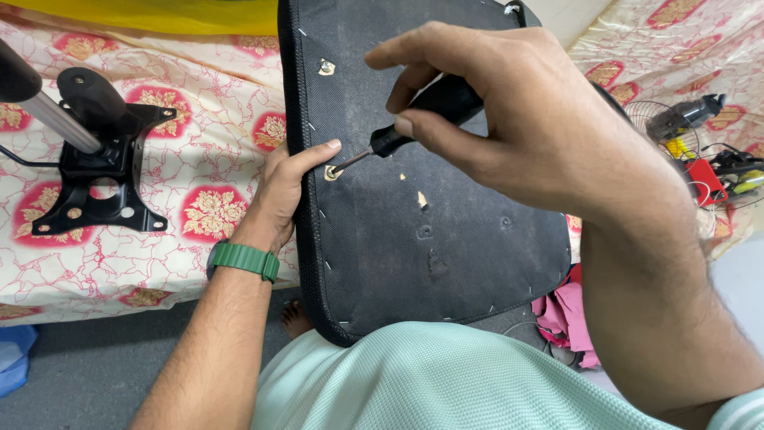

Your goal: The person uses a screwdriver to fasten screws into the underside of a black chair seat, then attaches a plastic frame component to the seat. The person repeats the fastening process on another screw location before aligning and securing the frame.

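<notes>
- The right hand (509,119) is closed around the black handle of a screwdriver (414,123), thumb and index finger pinching near the front of the grip.
- The screwdriver's long axis runs diagonally, handle toward the upper right, thin metal shaft pointing down and left; its tip sits in a screw (332,172) with a washer near the left edge of the seat panel (446,239).
- The left hand (282,195) grips the left edge of the panel, thumb laid on the black fabric just beside the screw, fingers wrapped behind; a green watch band (243,260) sits on the wrist.
- The seat panel is propped against the person's lap, underside facing the camera, long axis running away from the body.
- Handling judgement: the panel looks stiff under its fabric cover, bulky and moderately heavy; take hold at the edges. The fabric appears grippy rather than slick.
- Handling judgement: the screwdriver is light and rigid; its narrow shaft could slip off the screw head if tilted.
- A second screw (326,68) sits higher on the panel.
- A black metal chair mechanism (99,159) lies on the floral bedsheet (207,159) to the left, well apart.
- A small fan (676,119) lies at the right.
</notes>
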